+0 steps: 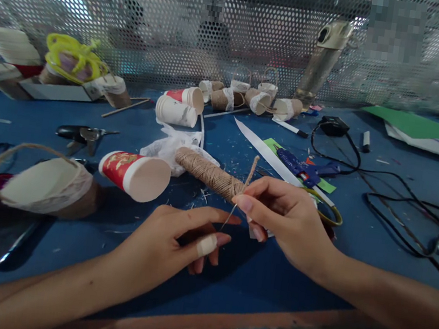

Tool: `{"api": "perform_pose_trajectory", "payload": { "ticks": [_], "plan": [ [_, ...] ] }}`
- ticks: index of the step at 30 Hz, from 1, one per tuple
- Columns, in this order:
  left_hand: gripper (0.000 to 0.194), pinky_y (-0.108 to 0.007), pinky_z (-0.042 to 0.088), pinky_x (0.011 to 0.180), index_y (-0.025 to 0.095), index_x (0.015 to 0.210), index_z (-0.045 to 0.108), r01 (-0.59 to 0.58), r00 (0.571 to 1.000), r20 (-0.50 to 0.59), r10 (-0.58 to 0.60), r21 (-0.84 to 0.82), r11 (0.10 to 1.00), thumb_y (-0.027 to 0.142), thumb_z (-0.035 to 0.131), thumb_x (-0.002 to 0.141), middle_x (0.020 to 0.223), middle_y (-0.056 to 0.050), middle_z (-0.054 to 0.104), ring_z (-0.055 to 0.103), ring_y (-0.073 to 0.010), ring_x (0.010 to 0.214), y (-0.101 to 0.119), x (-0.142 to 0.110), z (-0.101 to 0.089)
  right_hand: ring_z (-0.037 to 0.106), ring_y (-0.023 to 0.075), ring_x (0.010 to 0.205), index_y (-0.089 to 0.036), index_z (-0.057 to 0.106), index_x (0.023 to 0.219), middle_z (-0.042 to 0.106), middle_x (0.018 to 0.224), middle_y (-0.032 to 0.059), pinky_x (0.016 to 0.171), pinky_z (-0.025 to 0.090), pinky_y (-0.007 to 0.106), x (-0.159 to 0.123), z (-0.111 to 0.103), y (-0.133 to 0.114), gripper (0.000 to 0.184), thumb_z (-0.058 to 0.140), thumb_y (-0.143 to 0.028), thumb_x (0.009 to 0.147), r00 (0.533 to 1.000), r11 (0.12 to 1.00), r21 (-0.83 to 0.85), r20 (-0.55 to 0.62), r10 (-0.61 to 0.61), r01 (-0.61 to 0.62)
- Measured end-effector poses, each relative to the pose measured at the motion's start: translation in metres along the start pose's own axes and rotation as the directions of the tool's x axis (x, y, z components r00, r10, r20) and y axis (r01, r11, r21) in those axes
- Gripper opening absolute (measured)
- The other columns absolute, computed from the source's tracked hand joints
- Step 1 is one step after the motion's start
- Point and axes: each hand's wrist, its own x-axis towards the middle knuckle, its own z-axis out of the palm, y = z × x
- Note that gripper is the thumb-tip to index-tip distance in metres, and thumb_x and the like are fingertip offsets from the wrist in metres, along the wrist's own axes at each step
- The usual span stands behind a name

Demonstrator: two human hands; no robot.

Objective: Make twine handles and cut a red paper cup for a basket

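Note:
My right hand (pixel 289 220) pinches a length of brown twine (pixel 252 170) between thumb and fingers. One piece of it sticks up above the fingers, and a thin strand (pixel 230 215) hangs below them. Right beside these fingertips is the end of a spool of twine (pixel 210 174), lying slanted on the table; whether they touch it I cannot tell. My left hand (pixel 180 235), with a bandage (pixel 207 244) on its thumb, hovers below the spool. Its thumb and forefinger are apart, and the thin strand reaches down between them.
A red and white paper cup (pixel 134 175) lies left of the spool, near a twine-handled cup basket (pixel 53 185). Behind are a crumpled white plastic bag (pixel 165 143), pliers (pixel 85 134) and small cup baskets (pixel 259 100). A blue glue gun (pixel 308 169), scissors (pixel 327 209) and black cable (pixel 402 201) lie right.

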Motion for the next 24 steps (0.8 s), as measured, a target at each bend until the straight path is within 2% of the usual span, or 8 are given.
{"api": "perform_pose_trajectory", "payload": {
  "ticks": [7,11,14,17,19,24],
  "plan": [
    [0.036,-0.012,0.052,0.055,0.023,0.134,0.069,-0.058,0.998,0.037,0.057,0.035,0.998,0.016,0.050,0.104,0.074,0.003,0.073,0.063,-0.0055,0.052,0.000,-0.002,-0.002,0.053,0.0065,0.049,-0.018,0.075,0.089,0.060,0.061,-0.0053,0.046,0.042,0.018,0.000,-0.002,0.005,0.017,0.084,-0.033,0.085,0.999,0.999,0.035,0.033,0.006,-0.007],
    [0.032,-0.016,0.053,0.057,0.020,0.134,0.069,0.048,0.991,0.130,-0.026,-0.172,0.984,0.026,0.052,0.107,0.072,0.001,0.072,0.061,-0.0074,0.053,0.002,-0.002,-0.004,0.051,0.0048,0.048,-0.020,0.079,0.093,0.063,0.064,-0.0043,0.046,0.041,0.017,0.002,-0.003,0.005,0.010,0.080,-0.029,0.090,0.996,0.995,0.098,0.079,0.028,-0.036],
    [0.032,-0.018,0.052,0.057,0.019,0.133,0.069,0.135,0.969,0.241,-0.045,-0.374,0.918,0.031,0.053,0.108,0.072,-0.001,0.071,0.059,-0.0087,0.054,0.006,0.000,-0.008,0.047,0.0029,0.045,-0.021,0.081,0.095,0.065,0.066,-0.0043,0.044,0.039,0.016,0.005,-0.004,0.004,0.010,0.079,-0.030,0.092,0.986,0.983,0.164,0.159,0.054,-0.080],
    [0.030,-0.017,0.050,0.054,0.020,0.129,0.071,0.222,0.937,0.346,-0.039,-0.509,0.832,0.036,0.057,0.107,0.071,-0.001,0.072,0.057,-0.0082,0.053,0.007,0.000,-0.010,0.046,0.0023,0.043,-0.021,0.081,0.091,0.064,0.064,-0.0051,0.042,0.038,0.015,0.008,-0.004,0.004,0.010,0.080,-0.031,0.091,0.974,0.969,0.215,0.213,0.073,-0.119],
    [0.030,-0.016,0.048,0.052,0.023,0.129,0.072,0.239,0.929,0.370,-0.024,-0.548,0.802,0.038,0.058,0.106,0.071,-0.002,0.074,0.055,-0.0070,0.051,0.007,0.000,-0.011,0.048,0.0020,0.044,-0.021,0.079,0.087,0.064,0.065,-0.0050,0.042,0.038,0.014,0.008,-0.004,0.005,0.008,0.080,-0.029,0.090,0.974,0.964,0.241,0.217,0.059,-0.112],
    [0.034,-0.014,0.047,0.053,0.027,0.136,0.070,0.249,0.938,0.340,-0.068,-0.527,0.812,0.035,0.066,0.103,0.080,-0.003,0.081,0.055,-0.0054,0.052,0.003,-0.002,-0.009,0.051,0.0029,0.047,-0.021,0.075,0.081,0.063,0.065,-0.0050,0.043,0.040,0.012,0.006,-0.004,0.008,0.011,0.081,-0.025,0.089,0.992,0.973,0.229,0.125,0.011,-0.040]
  ]
}}
